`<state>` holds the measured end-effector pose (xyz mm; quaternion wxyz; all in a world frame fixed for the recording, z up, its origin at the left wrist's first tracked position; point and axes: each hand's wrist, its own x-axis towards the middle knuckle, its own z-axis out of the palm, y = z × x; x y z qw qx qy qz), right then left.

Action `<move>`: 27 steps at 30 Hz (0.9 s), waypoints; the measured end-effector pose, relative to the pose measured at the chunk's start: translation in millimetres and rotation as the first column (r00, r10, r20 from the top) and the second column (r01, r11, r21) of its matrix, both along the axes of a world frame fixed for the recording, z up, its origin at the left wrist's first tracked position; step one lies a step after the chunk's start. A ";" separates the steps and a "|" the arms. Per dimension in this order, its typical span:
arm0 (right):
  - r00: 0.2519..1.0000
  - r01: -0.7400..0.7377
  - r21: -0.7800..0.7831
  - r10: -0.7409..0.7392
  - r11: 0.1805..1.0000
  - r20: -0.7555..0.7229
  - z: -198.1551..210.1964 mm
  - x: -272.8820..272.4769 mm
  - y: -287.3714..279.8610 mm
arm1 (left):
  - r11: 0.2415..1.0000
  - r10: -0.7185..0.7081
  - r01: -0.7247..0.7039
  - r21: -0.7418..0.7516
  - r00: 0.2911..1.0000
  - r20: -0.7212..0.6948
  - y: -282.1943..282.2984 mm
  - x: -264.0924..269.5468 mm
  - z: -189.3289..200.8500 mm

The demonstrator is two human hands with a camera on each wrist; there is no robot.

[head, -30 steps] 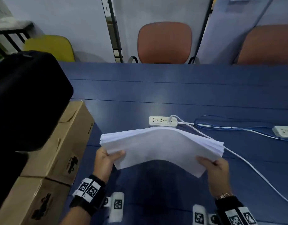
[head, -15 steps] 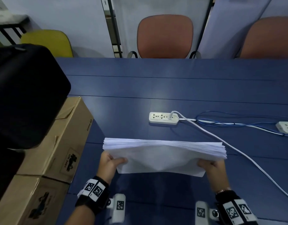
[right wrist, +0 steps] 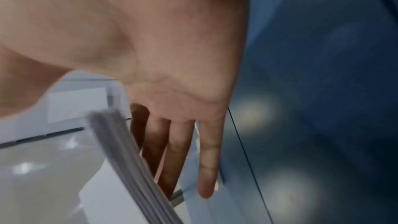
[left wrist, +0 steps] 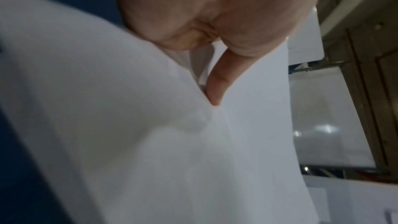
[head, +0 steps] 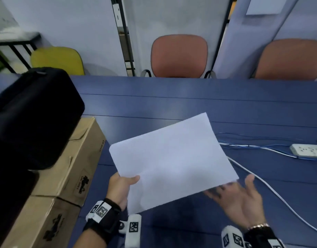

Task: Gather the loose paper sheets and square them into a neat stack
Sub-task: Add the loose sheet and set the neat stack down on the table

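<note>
A stack of white paper sheets (head: 172, 161) hangs tilted above the blue table (head: 189, 101), its flat face turned up toward me. My left hand (head: 122, 187) pinches the stack's near left edge, thumb on top; in the left wrist view a finger (left wrist: 217, 83) lies between curved sheets (left wrist: 129, 142). My right hand (head: 238, 201) is spread open, palm up, just below and right of the stack's near right corner. In the right wrist view its straight fingers (right wrist: 206, 159) sit beside the stack's edge (right wrist: 129, 163); contact is unclear.
Two cardboard boxes (head: 77, 163) stand at the left with a black case (head: 32, 111) on top. A white power strip (head: 308, 150) with white and blue cables (head: 261, 145) lies at the right. Orange chairs (head: 179, 54) and a yellow chair (head: 57, 59) stand beyond the table.
The stack, held edge-on by both hands before, has swung up flat-faced and tilted. My right hand has let go and opened below it. The left hand keeps its hold.
</note>
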<state>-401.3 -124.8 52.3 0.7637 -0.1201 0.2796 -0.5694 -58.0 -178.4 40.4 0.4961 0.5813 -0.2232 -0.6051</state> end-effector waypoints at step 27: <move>0.611 -0.034 0.044 0.055 0.998 -0.790 -2.1 71.8 9.4 | 0.912 -0.407 0.395 0.113 0.907 0.112 41.3 14.0 14.7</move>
